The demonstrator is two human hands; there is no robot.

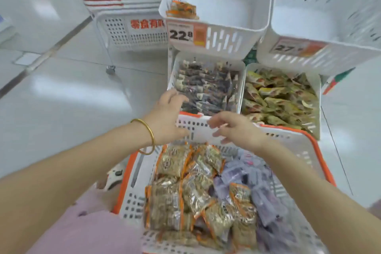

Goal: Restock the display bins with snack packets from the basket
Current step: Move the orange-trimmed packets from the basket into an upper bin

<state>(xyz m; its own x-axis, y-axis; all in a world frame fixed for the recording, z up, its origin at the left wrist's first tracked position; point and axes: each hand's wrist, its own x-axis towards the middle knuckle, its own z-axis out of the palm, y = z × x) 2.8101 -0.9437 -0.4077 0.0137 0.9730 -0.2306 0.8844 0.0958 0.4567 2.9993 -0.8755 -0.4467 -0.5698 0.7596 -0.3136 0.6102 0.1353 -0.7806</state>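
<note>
Basket [133, 202], white with an orange rim, sits nearest the camera; all positions are referenced to it. Inside, left half: brown packets with orange edges [171, 202], piled loosely. Right half: purple packets [266, 198]. Both hands are at the basket's far wall. Left hand [167, 117], gold bangle [148, 130] on the wrist, is at the far-left corner, fingers reaching past the rim and thumb on the wall's inner side; motion blur, so cannot tell whether it grasps the wall or merely rests there. Right hand [233, 128] lies against the middle of the far wall, fingers spread and slightly bent, grasping nothing. Just beyond the far wall, left: lower bin [172, 76] full of dark packets [206, 86]. Beside it, beyond the far-right corner: lower bin [317, 93] heaped with green-yellow packets [278, 97]. Above and beyond these, an upper bin [226, 47] holds a few orange packets [181, 10] in its left corner, price label [181, 35] on the front; a second upper bin [329, 57] stands to its right. Further beyond, to the left, a white wheeled cart [115, 33].
</note>
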